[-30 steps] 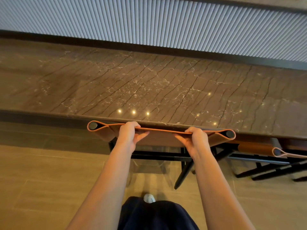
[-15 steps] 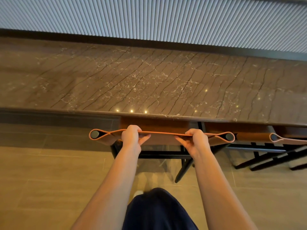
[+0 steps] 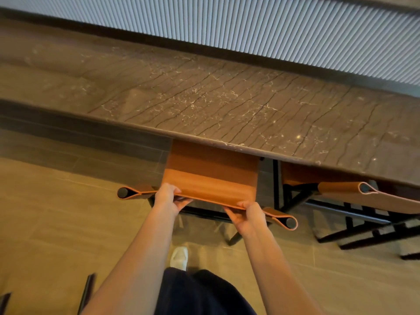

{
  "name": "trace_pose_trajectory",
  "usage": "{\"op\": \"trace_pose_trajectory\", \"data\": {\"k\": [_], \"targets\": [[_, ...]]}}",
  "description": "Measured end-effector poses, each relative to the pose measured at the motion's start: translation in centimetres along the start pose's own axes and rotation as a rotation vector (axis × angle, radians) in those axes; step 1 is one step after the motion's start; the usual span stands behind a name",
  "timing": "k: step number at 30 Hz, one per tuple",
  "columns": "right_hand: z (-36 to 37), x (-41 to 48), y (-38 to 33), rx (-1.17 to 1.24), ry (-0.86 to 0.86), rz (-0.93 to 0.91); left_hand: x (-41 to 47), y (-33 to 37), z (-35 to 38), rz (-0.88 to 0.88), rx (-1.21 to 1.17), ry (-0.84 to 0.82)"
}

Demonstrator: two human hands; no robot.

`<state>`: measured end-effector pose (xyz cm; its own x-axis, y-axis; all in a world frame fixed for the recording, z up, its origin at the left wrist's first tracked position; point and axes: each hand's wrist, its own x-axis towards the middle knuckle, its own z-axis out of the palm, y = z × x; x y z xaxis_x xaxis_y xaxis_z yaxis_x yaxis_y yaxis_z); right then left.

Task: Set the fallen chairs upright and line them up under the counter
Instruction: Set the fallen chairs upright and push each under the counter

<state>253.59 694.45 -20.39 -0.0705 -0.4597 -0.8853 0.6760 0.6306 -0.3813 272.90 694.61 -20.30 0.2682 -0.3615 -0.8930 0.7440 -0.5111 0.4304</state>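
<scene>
A pale ribbed wall panel [image 3: 272, 26] and tan floor tiles [image 3: 56, 223].

Both bare forearms reach forward from the bottom of the view, the left forearm [image 3: 136, 258] angling up to the right and the right forearm [image 3: 272, 258] angling up to the left, so the wrists end fairly near each other. The left hand [image 3: 169, 197] grips the top edge of the chair backrest [image 3: 211, 189] with fingers curled over it and the thumb on the near side pointing inward. The right hand [image 3: 246, 215] holds the same edge the same way, sitting lower in the view than the left.
</scene>
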Motion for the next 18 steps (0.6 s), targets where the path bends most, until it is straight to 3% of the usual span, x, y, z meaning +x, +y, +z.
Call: {"op": "trace_pose_trajectory", "data": {"k": [4, 10, 18], "targets": [[-1.4, -0.5, 0.8, -0.010, -0.051, 0.003, -0.4, -1.1, -1.8, 0.001, 0.002, -0.078], [-2.1, -0.2, 0.0, 0.204, -0.105, 0.034, -0.2, -0.8, -3.1, -0.009, -0.189, -0.151], [0.8, 1.2, -3.0, 0.144, -0.042, 0.007, 1.2, 2.4, -0.6, -0.012, -0.133, -0.165]]}}
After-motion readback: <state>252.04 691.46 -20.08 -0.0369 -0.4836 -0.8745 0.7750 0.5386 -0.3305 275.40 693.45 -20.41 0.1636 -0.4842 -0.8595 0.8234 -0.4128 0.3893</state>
